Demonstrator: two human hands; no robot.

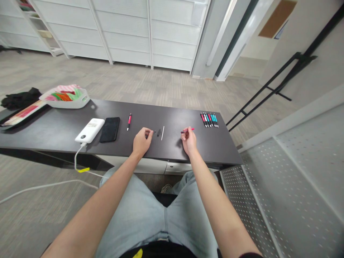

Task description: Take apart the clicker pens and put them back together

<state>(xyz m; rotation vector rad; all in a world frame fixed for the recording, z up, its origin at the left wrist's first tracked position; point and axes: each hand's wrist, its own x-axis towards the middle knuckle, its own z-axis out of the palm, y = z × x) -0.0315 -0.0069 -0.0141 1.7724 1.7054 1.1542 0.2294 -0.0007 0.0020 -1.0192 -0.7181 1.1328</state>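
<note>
My right hand (pixel 189 141) is closed around a red pen (pixel 191 129) with a dark end, held almost level just above the desk. My left hand (pixel 142 141) rests on the desk with its fingers curled and the thumb and fingertips together. Whatever it may pinch is too small or hidden to make out. Between the hands lie a small black pen part (pixel 158 133) and a thin white ink refill (pixel 162 133), with tiny dark bits beside them. Left of my left hand lies another red pen (pixel 129 122) with a black grip.
A row of several pens (pixel 209 120), red and teal, lies at the desk's right end. On the left are a black phone (pixel 110 129), a white power bank (pixel 90 130) with a cable, and a white basket (pixel 68 103) of colourful items. The dark desk (pixel 172 150) ends close to my knees.
</note>
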